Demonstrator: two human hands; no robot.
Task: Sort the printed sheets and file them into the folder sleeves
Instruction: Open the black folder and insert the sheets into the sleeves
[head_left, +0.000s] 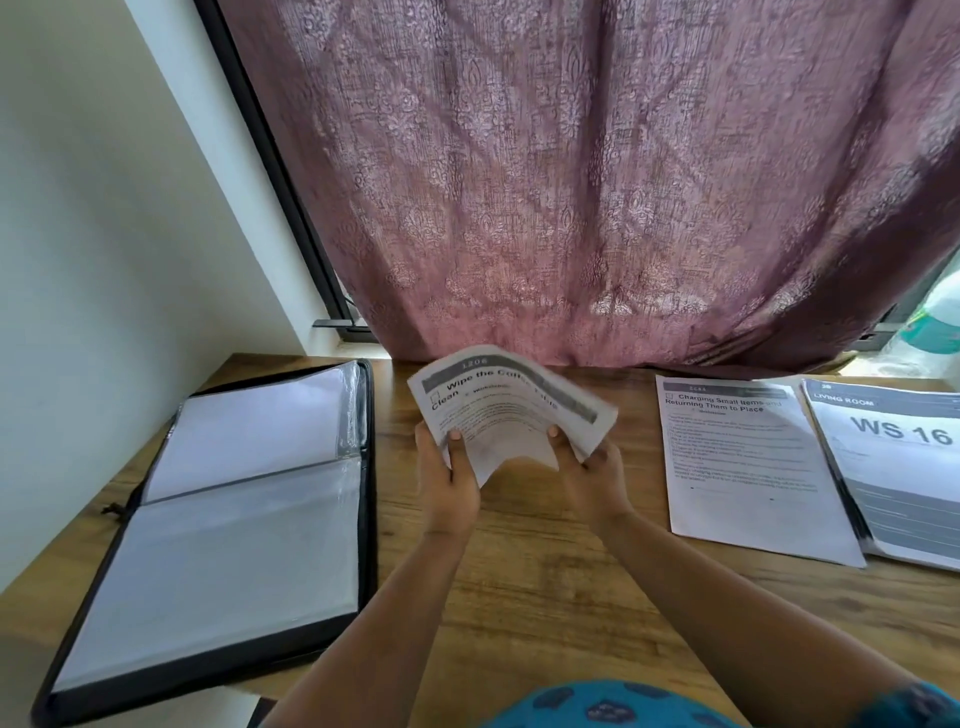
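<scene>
Wooden desk (545, 582), right-hand stack (904, 467) cut off at edge, bowed sheet (511, 410) with blurred print, heading tilted right, gripped by left hand (449, 483) and right hand (589, 478), folder (228, 525) lying open left.

held sheet (511, 410) "Wipe the Coffee Table Clean", lying sheet (748, 457) "Charging Small Items", stack (898, 457) "LIVING ROOM", "WS 16"

Glossy plastic sleeves (218, 566), wood-grain table (561, 582)

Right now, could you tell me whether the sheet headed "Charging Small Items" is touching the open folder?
Apart. The head view shows the Charging Small Items sheet lying right of both hands, with bare wooden table between it and the open folder.
</scene>
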